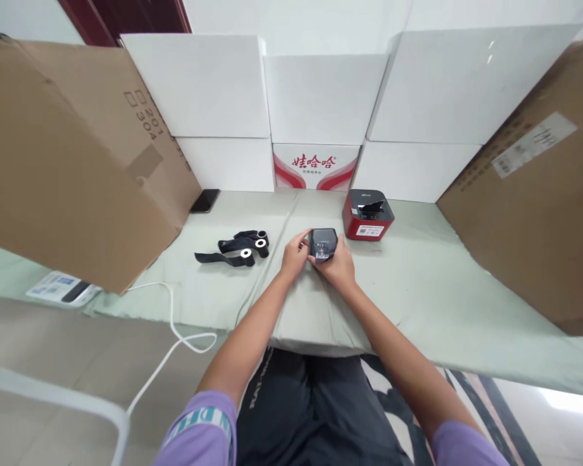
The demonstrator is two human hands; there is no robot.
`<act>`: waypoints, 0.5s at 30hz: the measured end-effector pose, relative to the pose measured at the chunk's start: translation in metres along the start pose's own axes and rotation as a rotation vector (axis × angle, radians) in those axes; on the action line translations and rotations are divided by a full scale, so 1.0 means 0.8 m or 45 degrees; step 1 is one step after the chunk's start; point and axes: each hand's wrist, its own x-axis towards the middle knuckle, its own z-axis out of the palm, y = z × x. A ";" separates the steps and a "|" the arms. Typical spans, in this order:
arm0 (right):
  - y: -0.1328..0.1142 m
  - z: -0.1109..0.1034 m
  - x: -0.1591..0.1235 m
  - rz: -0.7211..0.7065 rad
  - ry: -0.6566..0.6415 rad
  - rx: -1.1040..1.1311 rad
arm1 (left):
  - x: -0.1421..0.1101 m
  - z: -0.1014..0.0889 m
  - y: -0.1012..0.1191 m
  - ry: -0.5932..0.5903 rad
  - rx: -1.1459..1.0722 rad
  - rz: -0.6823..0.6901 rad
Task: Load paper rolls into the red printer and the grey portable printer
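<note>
A small black boxy device (323, 243) with a glossy top sits between my hands at the middle of the table; its exact kind is unclear. My left hand (295, 256) grips its left side, thumb and fingers against the edge. On the opposite side, my right hand (339, 263) closes round the right edge and lower corner. Several black rolls (247, 248) with white cores lie to the left, their strips partly unwound. Behind my right hand stands a red and black printer (368, 215), with a dark flap raised on top and a white label in front.
White boxes (320, 97) form a wall at the back of the green-covered table (403, 278). Large cardboard boxes flank it on the left (68, 149) and right (539, 194). A phone (205, 200) lies at the back left. A white cable (171, 310) hangs over the front edge.
</note>
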 end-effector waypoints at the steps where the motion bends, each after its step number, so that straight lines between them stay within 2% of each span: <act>1: 0.000 0.002 0.001 0.024 0.016 0.026 | 0.000 0.000 -0.001 0.007 -0.014 -0.008; 3: 0.003 -0.005 -0.001 0.067 0.019 0.079 | 0.000 0.001 -0.002 0.007 -0.027 -0.014; 6: 0.018 -0.040 -0.011 0.103 0.088 0.141 | 0.000 0.001 -0.003 0.000 -0.023 -0.006; 11: 0.075 -0.123 -0.041 0.201 0.249 0.035 | -0.003 0.000 0.001 -0.016 0.010 0.005; 13: 0.098 -0.145 -0.048 0.281 0.295 -0.018 | -0.004 0.000 0.003 -0.022 0.018 0.012; 15: 0.112 -0.155 -0.050 0.343 0.295 -0.046 | -0.004 0.000 0.005 -0.023 0.018 0.011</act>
